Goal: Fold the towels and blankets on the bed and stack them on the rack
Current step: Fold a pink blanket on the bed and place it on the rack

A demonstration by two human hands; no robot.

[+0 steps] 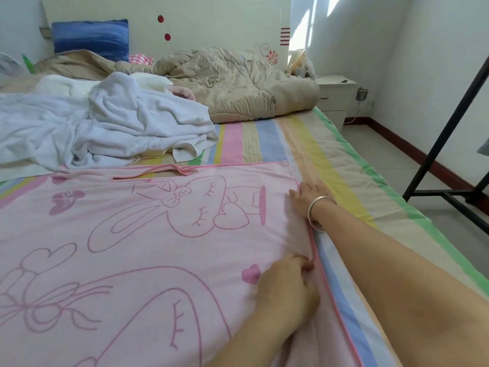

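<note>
A pink blanket [137, 234] with rabbit and heart outlines lies spread flat across the near part of the bed. My left hand [288, 287] pinches its right hem near a pink heart. Farther along the same edge, my right hand [304, 200], with a silver bangle on the wrist, grips the hem. A heap of crumpled white towels [105, 123] lies behind the pink blanket on the left. The black rack [449, 128] stands on the floor to the right of the bed.
A beige quilt [232, 83] is bunched at the head of the bed beside a blue pillow [90, 35]. The striped sheet [330, 160] shows along the bed's right side. A white nightstand [336, 99] stands in the corner.
</note>
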